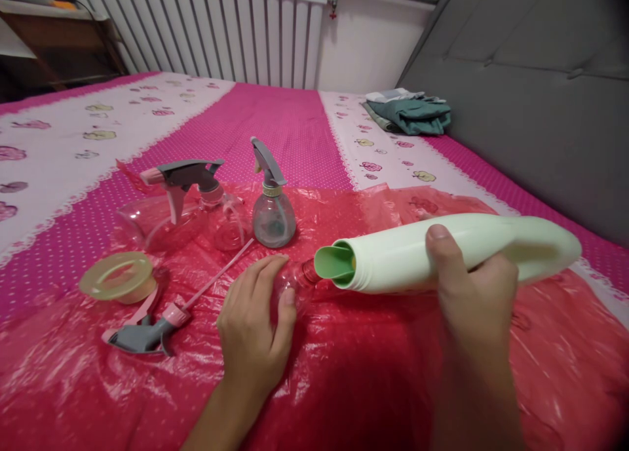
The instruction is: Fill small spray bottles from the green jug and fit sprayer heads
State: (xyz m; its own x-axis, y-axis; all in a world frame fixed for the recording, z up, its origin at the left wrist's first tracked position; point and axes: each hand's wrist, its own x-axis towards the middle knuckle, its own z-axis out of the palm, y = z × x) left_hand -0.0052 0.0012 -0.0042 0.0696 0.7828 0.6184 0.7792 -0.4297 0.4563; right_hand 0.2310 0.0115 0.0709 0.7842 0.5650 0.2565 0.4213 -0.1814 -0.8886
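Over red plastic sheet (373, 372), right hand (472, 287) grips tilted green bottle (442, 251); left hand (255, 326) clasps clear bottle (295, 284).

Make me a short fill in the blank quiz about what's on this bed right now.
1. The right hand tips a pale ____ bottle on its side.
2. The left hand steadies a clear ____ under its spout.
3. The loose spray head lies on a ____ plastic sheet.

Missing words: green; bottle; red
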